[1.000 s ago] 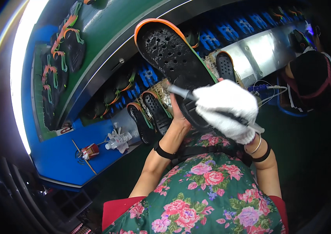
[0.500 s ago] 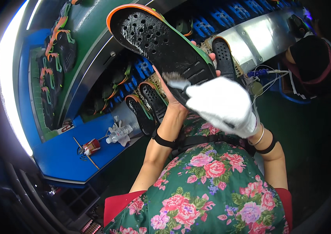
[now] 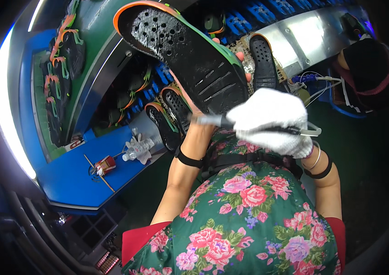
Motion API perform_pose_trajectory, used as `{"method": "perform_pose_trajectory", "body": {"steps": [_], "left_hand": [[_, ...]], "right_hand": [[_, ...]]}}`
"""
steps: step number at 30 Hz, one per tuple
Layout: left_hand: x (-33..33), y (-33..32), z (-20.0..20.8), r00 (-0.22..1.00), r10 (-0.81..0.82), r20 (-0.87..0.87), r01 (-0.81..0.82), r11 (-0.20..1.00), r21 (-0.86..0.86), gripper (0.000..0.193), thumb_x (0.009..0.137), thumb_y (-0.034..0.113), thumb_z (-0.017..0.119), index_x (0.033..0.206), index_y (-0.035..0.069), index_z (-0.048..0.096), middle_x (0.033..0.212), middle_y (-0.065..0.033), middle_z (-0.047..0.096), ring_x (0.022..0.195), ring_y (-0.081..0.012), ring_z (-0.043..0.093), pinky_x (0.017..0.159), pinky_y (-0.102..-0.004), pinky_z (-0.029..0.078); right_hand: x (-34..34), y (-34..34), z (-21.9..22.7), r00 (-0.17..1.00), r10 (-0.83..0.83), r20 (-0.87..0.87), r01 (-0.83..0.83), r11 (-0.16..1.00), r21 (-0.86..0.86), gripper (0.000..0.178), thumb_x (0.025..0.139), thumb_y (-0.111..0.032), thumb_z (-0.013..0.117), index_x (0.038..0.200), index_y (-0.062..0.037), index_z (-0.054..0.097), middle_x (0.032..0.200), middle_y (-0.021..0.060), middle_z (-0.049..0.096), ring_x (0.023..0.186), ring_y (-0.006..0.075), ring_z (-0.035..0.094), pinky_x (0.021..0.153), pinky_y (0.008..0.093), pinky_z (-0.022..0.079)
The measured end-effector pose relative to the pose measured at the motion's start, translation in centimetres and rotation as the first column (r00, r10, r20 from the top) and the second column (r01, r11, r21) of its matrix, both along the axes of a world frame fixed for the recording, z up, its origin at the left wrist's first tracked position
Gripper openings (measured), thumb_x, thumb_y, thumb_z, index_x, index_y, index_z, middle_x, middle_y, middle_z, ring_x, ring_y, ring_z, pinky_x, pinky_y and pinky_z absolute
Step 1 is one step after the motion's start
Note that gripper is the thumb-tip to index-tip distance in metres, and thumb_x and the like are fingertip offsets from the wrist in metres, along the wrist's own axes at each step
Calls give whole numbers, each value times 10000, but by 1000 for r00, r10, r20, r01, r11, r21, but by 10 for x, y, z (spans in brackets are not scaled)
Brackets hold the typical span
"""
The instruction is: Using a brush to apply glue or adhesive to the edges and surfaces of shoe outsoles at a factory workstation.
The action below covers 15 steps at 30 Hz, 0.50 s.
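Note:
A black shoe sole [image 3: 194,59] with an orange and green rim lies tilted across my left hand [image 3: 193,104], inner face up. The hand is closed around it, with fingertips showing at its right edge and the palm side at its left; the rest is hidden behind. Wet-looking gloss covers the holed heel and streaks the ridged front. My right hand [image 3: 270,121], in a white knit glove, grips a brush [image 3: 222,121]. Its blurred bristle end passes over my left wrist, below the sole and apart from it, while the handle's tail sticks out past the glove.
Several other soles [image 3: 264,57] sit beyond and left of my hands, by blue racks [image 3: 261,18]. A blue table [image 3: 71,183] holds a clear bottle [image 3: 137,150] and a red box [image 3: 104,165] with a stick. Shoe uppers [image 3: 73,50] line the green surface. Cables hang right.
The brush has come off the sole, down and left over my left wrist. My right hand has turned, exposing the handle's tail. The sole has shifted slightly left and up.

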<state>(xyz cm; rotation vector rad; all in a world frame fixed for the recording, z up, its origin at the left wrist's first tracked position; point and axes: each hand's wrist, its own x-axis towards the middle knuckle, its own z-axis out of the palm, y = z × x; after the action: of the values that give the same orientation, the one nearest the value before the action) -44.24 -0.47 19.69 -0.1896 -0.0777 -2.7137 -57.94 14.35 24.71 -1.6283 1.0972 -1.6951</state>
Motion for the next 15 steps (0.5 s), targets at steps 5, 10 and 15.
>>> {"method": "perform_pose_trajectory", "body": {"steps": [5, 10, 15], "left_hand": [[2, -5, -4, 975, 123, 183, -110, 991, -80, 1076, 842, 935, 441, 1580, 153, 389, 1404, -341, 547, 1155, -546, 627, 1007, -682, 517], [9, -4, -3, 986, 63, 157, -63, 998, -4, 1213, 823, 931, 480, 1667, 104, 206, 1684, -218, 284, 1354, -542, 504, 1026, -678, 518], [5, -8, 0, 995, 65, 77, -51, 983, -174, 1208, 838, 895, 510, 1677, 93, 174, 1718, -147, 233, 1382, -549, 472, 1053, -667, 511]], "right_hand": [[5, 5, 1, 930, -104, -352, 87, 994, -65, 213, 792, -3, 825, 988, -82, 799, 1055, 113, 792, 906, 265, 755, 779, 366, 595], [-6, -3, -9, 992, 119, 29, -118, 992, -34, 190, 765, -20, 853, 940, -54, 791, 961, 120, 791, 836, 258, 766, 747, 359, 603], [2, 6, -4, 932, -40, -360, 18, 998, -64, 274, 834, -85, 812, 1105, -122, 796, 1069, 74, 782, 867, 257, 738, 769, 363, 598]]}}
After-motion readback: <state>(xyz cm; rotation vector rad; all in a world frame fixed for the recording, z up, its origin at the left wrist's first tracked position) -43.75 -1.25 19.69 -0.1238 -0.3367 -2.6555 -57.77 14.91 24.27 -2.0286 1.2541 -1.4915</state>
